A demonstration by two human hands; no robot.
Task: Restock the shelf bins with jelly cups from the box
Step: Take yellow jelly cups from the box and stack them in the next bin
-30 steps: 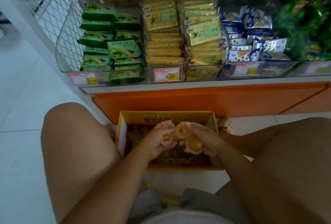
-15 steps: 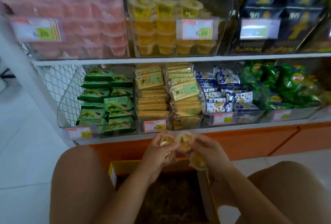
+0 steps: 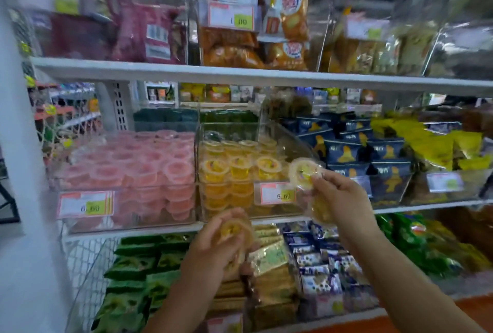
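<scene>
Store shelves of packaged snacks fill the view. Nearest, the left hand (image 3: pixel 210 250) grips a round yellow plastic jelly cup (image 3: pixel 232 228). The right hand (image 3: pixel 340 199), apart and higher, holds two more yellow cups (image 3: pixel 304 170) at the front of the clear plastic bin (image 3: pixel 240 210) of yellow jelly cups, beside stacked pink jelly cups (image 3: pixel 128 172).
</scene>
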